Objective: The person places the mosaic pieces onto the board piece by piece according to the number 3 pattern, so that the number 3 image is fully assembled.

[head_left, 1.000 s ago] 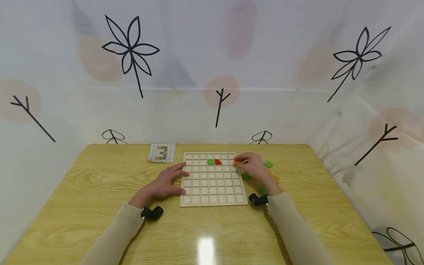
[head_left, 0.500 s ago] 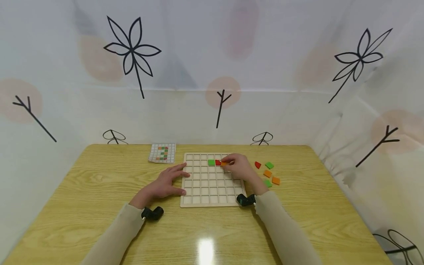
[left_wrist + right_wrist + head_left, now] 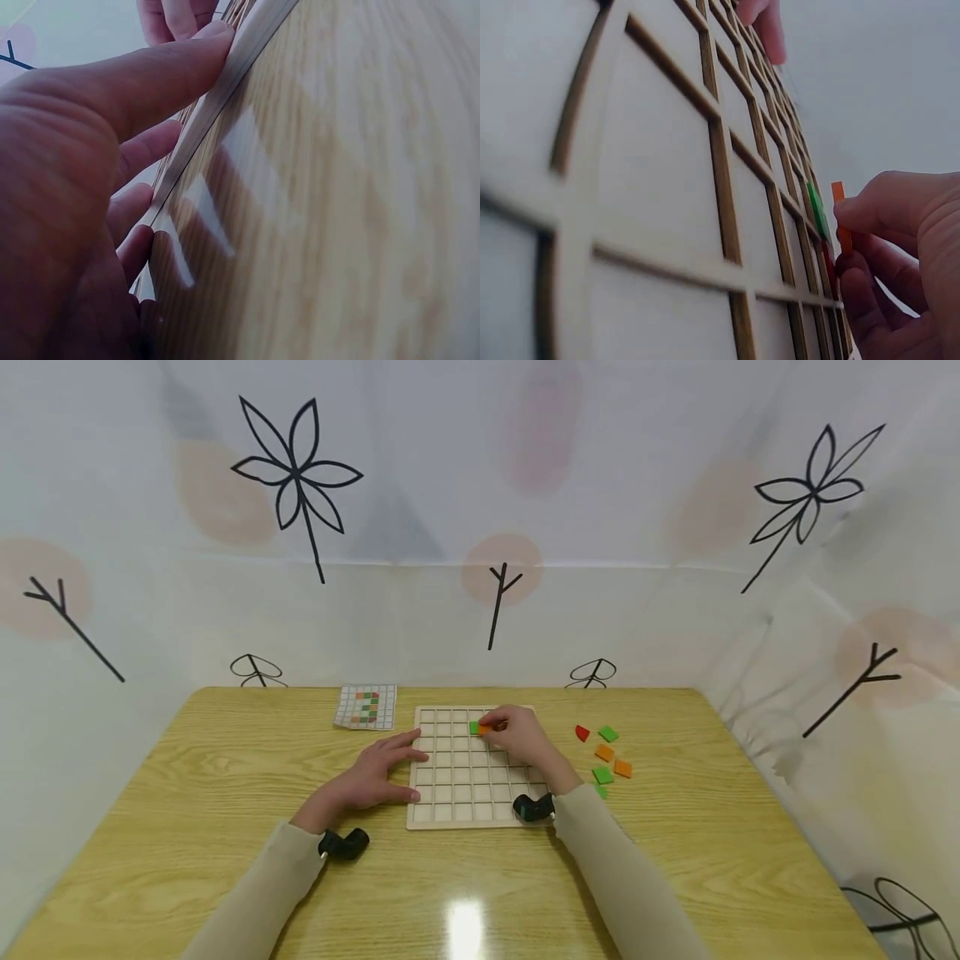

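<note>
On the wooden table [image 3: 187,793], your left hand [image 3: 367,781] lies flat steadying the grid board [image 3: 480,777] while your right hand [image 3: 521,735] pinches an orange tile [image 3: 484,727] over the far row, beside the green tile [image 3: 474,727]; it needs lowering squarely into a cell.

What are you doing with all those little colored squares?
A person sits at a wooden table with a gridded wooden board. The right hand pinches an orange tile over the board's upper rows, beside a green tile that is in a cell. The left hand rests flat against the board's left edge. More red, green and orange loose tiles lie to the right, and a pattern card lies behind the board.
</note>
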The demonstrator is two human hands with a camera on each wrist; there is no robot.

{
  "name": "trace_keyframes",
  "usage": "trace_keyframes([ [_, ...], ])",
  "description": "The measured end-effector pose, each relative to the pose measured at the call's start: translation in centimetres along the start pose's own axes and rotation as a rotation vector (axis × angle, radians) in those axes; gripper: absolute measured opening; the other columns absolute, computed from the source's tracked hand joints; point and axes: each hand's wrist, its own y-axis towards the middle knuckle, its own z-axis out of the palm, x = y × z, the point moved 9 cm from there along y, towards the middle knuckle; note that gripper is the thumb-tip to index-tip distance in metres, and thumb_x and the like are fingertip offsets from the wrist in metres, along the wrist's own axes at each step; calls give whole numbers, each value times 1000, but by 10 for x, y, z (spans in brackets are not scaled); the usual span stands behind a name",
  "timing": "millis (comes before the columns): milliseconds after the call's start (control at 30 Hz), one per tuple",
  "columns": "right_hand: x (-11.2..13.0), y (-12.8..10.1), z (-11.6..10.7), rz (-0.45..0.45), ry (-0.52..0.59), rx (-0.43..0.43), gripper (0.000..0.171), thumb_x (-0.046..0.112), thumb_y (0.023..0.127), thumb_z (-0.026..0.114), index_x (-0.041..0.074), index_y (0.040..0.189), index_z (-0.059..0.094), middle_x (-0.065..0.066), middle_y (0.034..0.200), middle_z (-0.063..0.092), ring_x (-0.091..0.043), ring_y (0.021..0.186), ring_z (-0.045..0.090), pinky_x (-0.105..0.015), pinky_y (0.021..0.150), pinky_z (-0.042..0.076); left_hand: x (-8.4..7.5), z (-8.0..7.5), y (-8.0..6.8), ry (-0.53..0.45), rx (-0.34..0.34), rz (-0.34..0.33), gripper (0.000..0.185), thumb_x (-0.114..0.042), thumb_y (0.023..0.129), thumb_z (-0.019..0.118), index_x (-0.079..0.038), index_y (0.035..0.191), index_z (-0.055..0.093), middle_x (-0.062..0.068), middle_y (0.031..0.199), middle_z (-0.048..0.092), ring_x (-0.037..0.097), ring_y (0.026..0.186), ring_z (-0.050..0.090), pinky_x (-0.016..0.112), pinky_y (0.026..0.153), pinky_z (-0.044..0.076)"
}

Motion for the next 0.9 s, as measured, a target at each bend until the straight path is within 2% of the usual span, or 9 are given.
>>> trace_keyframes([
  [100,5,2,5,-6,20,8,19,6,90,71,7,108,77,-4,110,68,-19,94,62,-36,82,52,0,0,0,5,3,0,58,-36,87,77,-12,137,59,15,162,24,44,146,17,69,110,12],
  [367,15,10,20,2,29,6,16,13,91,73,10,106,77,-1,108,68,-17,96,63,-34,84,52,2,2,1,20,5,-30,59,-41,87,76,-15,137,59,12,163,24,43,147,17,67,111,12],
  [600,22,13,26,-6,-33,23,15,12,94,69,9,107,76,-2,103,66,-17,86,58,-34,75,49,-1,2,0,22,1,-4,57,-36,88,76,-12,137,58,14,163,23,43,147,17,67,111,12],
  [900,14,12,28,32,14,23,18,13,94,71,11,111,76,-2,110,65,-19,97,60,-37,84,51,2,2,1,29,-1,-3,57,-37,88,76,-13,137,58,14,162,24,43,146,18,67,110,13],
])
